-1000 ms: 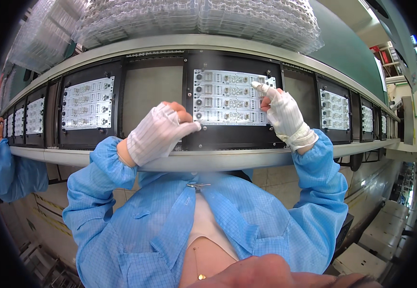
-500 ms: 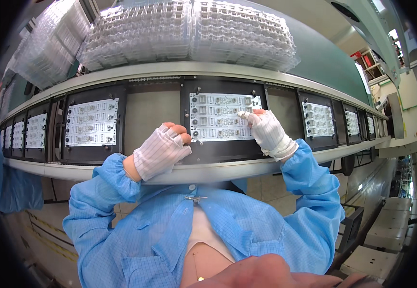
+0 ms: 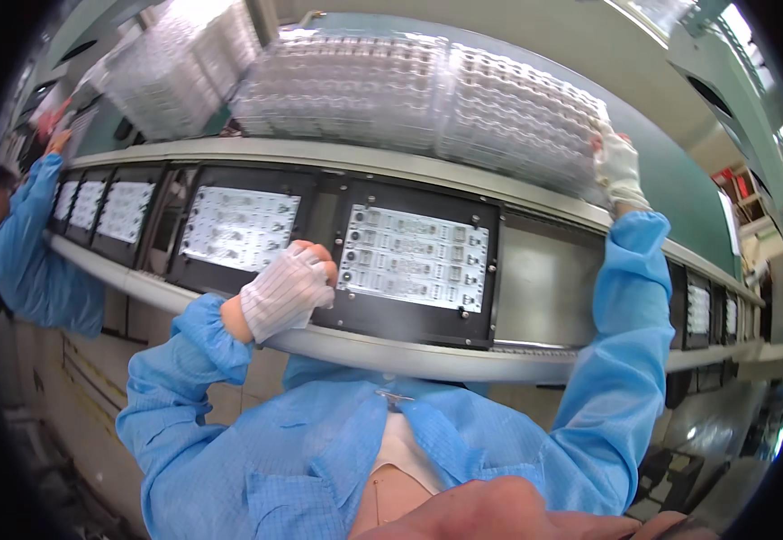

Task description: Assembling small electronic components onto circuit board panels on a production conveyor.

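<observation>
Blue sleeves low in frame. Left hand (image 3: 288, 290) curled, resting on black carrier (image 3: 414, 261) edge at centre, as before. Right hand (image 3: 618, 169) has left circuit panel (image 3: 412, 257), now upper right, fingers closed on clear tray stack (image 3: 427, 90): likely fetching parts.

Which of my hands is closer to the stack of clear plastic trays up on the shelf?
Right. Your right hand reaches up and touches the end of the clear plastic trays. Your left hand is lower, resting on the black carrier frame beside the white circuit panel.
</observation>
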The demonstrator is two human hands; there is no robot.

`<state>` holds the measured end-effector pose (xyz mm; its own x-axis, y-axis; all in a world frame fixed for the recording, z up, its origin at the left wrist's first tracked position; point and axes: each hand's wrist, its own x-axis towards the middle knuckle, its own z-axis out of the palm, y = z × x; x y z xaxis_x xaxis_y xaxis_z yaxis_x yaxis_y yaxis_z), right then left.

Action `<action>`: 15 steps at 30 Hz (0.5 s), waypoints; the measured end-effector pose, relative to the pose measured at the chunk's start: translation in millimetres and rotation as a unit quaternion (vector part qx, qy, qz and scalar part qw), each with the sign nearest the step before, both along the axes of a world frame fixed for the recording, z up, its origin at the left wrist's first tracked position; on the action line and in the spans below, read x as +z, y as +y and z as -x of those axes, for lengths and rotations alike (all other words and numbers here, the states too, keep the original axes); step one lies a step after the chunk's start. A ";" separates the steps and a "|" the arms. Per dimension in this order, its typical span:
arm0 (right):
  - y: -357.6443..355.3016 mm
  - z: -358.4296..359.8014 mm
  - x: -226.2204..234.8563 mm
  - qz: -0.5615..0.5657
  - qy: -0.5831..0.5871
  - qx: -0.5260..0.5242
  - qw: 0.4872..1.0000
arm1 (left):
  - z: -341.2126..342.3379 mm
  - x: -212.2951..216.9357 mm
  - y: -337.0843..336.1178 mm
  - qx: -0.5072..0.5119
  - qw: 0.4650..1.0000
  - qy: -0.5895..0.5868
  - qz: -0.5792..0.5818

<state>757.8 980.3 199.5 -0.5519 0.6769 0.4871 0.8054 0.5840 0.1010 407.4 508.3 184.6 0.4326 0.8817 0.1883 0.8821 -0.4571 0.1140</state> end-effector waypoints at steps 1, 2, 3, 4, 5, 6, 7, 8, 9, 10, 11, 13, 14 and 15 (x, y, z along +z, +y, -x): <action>-0.7 0.0 -0.7 0.004 0.006 0.011 1.000 | 2.7 2.1 2.1 -0.005 1.000 -0.022 0.019; -6.0 3.2 4.3 0.038 0.012 0.014 0.999 | 6.2 7.0 3.2 -0.007 0.998 -0.043 0.038; -9.7 6.6 8.2 0.073 0.017 0.016 0.997 | 13.1 16.2 7.8 -0.014 0.994 -0.097 0.041; -12.2 1.6 10.8 0.076 0.019 0.019 0.997 | 18.1 20.4 20.5 -0.001 0.994 -0.112 -0.011; -12.0 -0.1 9.7 0.066 0.024 0.013 0.997 | 28.8 27.7 36.8 0.020 0.994 -0.101 -0.039; -14.2 -1.5 13.0 0.055 0.028 0.006 0.998 | 43.7 24.2 56.5 0.062 0.989 -0.094 -0.099; -14.9 -2.0 13.7 0.059 0.029 0.010 0.998 | 53.5 38.3 76.2 0.103 0.981 -0.085 -0.142; -14.6 2.4 17.0 0.070 0.060 0.006 0.996 | 69.4 43.4 96.5 0.121 0.962 -0.094 -0.226; -19.6 1.8 23.9 0.079 0.089 -0.007 0.993 | 96.4 40.9 118.4 0.198 0.952 -0.033 -0.230; -27.5 4.4 31.2 0.082 0.092 0.002 0.992 | 114.3 45.6 133.4 0.261 0.926 0.005 -0.272; -41.6 2.3 39.5 0.079 0.136 0.028 0.987 | 134.0 47.6 148.9 0.312 0.909 0.017 -0.276; -73.7 -6.0 46.2 0.079 0.182 0.052 0.979 | 166.3 51.4 163.0 0.358 0.899 0.012 -0.251; -92.5 -9.9 47.2 0.092 0.197 0.091 0.972 | 181.1 51.0 164.6 0.403 0.886 0.003 -0.228; -110.8 -13.0 47.1 0.105 0.211 0.131 0.963 | 194.8 49.1 164.1 0.403 0.887 0.006 -0.225</action>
